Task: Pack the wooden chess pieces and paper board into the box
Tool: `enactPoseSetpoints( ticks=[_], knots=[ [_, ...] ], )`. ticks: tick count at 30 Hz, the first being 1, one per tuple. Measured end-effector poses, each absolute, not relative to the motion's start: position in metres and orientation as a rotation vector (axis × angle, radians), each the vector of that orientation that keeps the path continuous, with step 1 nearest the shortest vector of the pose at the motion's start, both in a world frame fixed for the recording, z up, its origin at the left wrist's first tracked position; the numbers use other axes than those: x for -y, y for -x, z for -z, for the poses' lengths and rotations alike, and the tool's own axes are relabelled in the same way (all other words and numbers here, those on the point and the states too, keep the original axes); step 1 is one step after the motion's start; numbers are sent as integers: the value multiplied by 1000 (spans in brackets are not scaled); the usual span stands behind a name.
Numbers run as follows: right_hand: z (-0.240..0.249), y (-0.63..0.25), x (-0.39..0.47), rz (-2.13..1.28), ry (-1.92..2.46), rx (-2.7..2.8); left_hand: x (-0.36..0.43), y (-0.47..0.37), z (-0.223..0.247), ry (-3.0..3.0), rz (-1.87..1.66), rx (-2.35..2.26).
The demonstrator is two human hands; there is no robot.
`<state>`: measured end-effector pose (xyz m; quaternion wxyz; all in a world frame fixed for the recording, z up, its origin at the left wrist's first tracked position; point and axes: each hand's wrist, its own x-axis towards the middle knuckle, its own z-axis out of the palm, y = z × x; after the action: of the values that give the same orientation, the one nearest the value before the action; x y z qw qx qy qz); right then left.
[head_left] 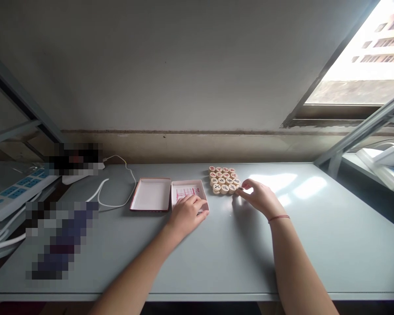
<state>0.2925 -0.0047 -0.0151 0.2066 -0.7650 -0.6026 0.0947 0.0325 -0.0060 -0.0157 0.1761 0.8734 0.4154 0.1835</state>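
Observation:
My right hand [262, 199] pinches a round Chinese chess piece [239, 187] at the near right corner of a block of such pieces [221, 175]. Those pieces are pale wooden discs set close in rows and stacked. Red characters mark the far rows and black ones the near rows. My left hand [188, 215] lies over the near side of a shallow white box [201, 189], fingers inside and thumb along the front wall. Red lines and marks show on the box's floor, partly covered by the hand. Left of it lies a matching shallow lid [151, 194], open side up.
A white cable [113, 205] loops across the grey table [230, 258] to the left. A power strip [19, 189] and blurred-out items lie further left. Behind stands a wall [184, 78]; sunlight from a window [357, 57] falls at right. Metal frames flank both sides.

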Motion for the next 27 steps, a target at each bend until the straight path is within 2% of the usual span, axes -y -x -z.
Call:
enactPoseSetpoints(
  ticks=[5, 9, 13, 18, 22, 27],
  knots=[
    [3, -264, 6, -113, 1957, 1695, 1, -27, 10, -2581, -523, -1177],
    [-4, -211, 4, -128, 1623, 2046, 0, 1, 1, -2683, -398, -1368],
    [3, -168, -5, -56, 1465, 2368, 12, 37, 5, -2728, -388, -1614],
    [16, -147, -23, -83, 1569, 2489, 26, 55, 22, -2726, -388, -1758],
    [18, -140, -32, -167, 1742, 2459, 27, 48, 29, -2772, -418, -1670],
    [12, -137, -31, -198, 1745, 2425, 26, 43, 32, -2789, -435, -1581]
  ],
)
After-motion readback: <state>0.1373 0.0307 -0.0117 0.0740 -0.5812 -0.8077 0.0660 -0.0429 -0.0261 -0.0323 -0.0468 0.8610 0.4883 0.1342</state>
